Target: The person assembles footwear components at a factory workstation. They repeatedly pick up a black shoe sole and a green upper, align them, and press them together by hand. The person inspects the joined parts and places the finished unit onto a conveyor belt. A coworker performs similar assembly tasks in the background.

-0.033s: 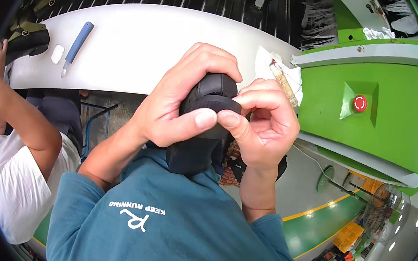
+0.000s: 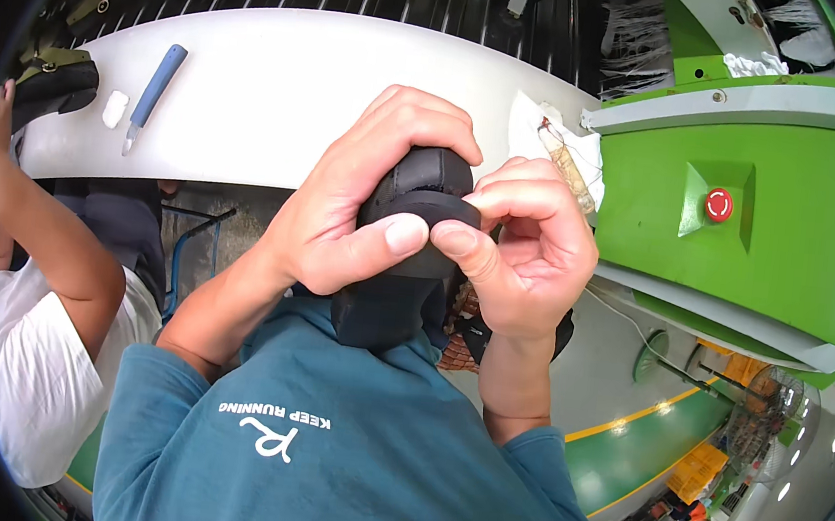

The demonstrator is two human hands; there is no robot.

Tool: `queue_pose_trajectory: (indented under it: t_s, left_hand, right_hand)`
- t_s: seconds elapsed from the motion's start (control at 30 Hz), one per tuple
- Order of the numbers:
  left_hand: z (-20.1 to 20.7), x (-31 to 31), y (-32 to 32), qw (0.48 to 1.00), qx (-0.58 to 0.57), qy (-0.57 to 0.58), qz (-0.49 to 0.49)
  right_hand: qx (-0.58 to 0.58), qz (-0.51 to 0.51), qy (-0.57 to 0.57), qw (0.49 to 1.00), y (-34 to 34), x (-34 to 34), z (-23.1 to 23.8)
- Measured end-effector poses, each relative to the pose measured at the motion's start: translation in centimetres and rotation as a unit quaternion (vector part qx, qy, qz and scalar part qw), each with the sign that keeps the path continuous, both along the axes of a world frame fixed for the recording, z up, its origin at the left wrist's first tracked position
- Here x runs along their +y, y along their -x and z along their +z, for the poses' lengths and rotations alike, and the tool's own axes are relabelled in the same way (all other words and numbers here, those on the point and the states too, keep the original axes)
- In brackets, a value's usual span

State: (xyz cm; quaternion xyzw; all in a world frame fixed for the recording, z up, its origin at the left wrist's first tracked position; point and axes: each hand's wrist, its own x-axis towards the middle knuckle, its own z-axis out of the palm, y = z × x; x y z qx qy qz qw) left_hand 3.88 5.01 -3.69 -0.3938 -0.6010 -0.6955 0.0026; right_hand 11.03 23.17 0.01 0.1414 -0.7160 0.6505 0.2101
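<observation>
A black shoe is held upright close to my chest, over the table's near edge. My left hand wraps round its left side, fingers over the top and thumb pressed on the front. A curved black sole edge crosses the shoe, with a narrow gap above it. My right hand pinches the right end of that edge between thumb and bent fingers. Both thumb tips almost meet there. My palms and the edge hide part of the shoe.
A blue-handled knife and a small white piece lie on the white table. At left, a co-worker's hand is at an olive-and-black shoe. A green machine with a red button stands at right, beside a white cloth.
</observation>
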Motion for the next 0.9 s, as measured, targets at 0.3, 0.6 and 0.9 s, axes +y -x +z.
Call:
queue_pose_trajectory:
  t_s: [0.3,0.6,0.9]
  left_hand:
    - [-0.1,-0.1,-0.1,0.999,0.037,-0.021,0.016]
    - [0.3,-0.7,-0.1,0.998,0.062,-0.015,0.029]
    - [0.9,-0.8,0.0,0.997,0.065,-0.026,0.039]
  right_hand:
    - [-0.011,-0.017,-0.009,1.000,-1.0,-0.7,0.7]
    - [-0.037,-0.049,0.047,0.997,-1.6,-2.1,0.2]
    - [-0.013,-0.038,0.028,0.999,-1.2,-2.2,1.2]
